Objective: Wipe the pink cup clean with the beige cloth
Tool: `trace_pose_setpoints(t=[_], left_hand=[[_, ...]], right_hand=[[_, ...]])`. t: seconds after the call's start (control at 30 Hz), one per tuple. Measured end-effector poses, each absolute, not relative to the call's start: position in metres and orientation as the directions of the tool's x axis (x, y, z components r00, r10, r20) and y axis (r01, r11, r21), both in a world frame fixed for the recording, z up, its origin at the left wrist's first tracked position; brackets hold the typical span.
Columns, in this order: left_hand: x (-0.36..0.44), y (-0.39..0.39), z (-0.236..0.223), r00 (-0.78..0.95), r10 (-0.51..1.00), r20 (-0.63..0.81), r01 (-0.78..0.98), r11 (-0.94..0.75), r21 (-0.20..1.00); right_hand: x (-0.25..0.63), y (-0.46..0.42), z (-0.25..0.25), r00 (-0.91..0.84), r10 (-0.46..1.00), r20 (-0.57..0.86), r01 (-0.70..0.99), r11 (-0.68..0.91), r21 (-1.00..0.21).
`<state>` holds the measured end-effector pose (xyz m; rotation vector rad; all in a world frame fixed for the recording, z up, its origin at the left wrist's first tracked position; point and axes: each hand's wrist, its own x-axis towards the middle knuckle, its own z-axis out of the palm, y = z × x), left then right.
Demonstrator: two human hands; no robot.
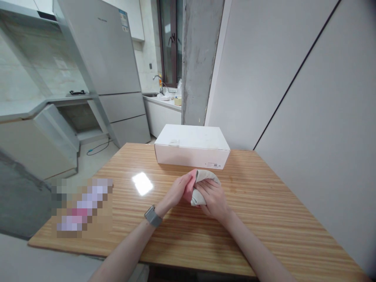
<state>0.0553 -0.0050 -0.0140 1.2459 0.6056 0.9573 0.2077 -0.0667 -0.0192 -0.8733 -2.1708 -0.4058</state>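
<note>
My left hand [177, 190], with a grey-strapped watch on its wrist, grips the pink side of a folded cloth [202, 175]. The cloth shows pink on the left and pale grey on the top and right; whether it is one piece or two I cannot tell. My right hand [216, 199] presses on the grey part, its fingers lying across the folds and its thumb underneath. Both hands are close together above the middle of the wooden table [258, 219], just in front of a white box [190, 154]. Some fingertips are hidden by the cloth.
At the table's left edge lies a blurred-out pinkish-white item [86, 205]. Behind the table stand a grey fridge [114, 62], a concrete pillar [199, 62] and a counter with a sink and tap [161, 84]. A pale wall panel [308, 117] borders the right side.
</note>
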Motion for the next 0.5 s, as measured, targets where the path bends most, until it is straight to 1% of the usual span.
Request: trace_pose_setpoints(t=[0.13,0.2,0.23,0.3,0.37,0.43,0.5], left_hand=[[0.052,-0.011,-0.006,0.512,0.841,0.175,-0.199,-0.082,0.977],[0.051,-0.015,-0.004,0.515,0.837,0.185,-0.198,-0.094,0.976],[0.052,-0.017,-0.004,0.528,0.834,0.161,-0.213,-0.053,0.976],[0.053,-0.020,-0.007,0.585,0.807,0.081,-0.259,0.091,0.961],[0.055,-0.022,-0.010,0.660,0.750,0.037,-0.315,0.232,0.920],[0.056,-0.022,-0.013,0.703,0.710,0.045,-0.359,0.299,0.884],[0.058,-0.020,-0.016,0.691,0.721,0.044,-0.383,0.314,0.869]], right_hand=[[0.209,-0.066,-0.022,-0.473,0.471,0.745,0.703,0.711,-0.002],[0.211,-0.066,-0.021,-0.443,0.497,0.746,0.720,0.693,-0.034],[0.212,-0.066,-0.020,-0.410,0.519,0.750,0.735,0.675,-0.066],[0.214,-0.066,-0.017,-0.315,0.565,0.763,0.763,0.629,-0.150],[0.218,-0.064,-0.016,-0.232,0.577,0.783,0.771,0.600,-0.213],[0.222,-0.064,-0.017,-0.208,0.558,0.803,0.770,0.600,-0.217],[0.224,-0.064,-0.017,-0.260,0.522,0.812,0.763,0.627,-0.158]])
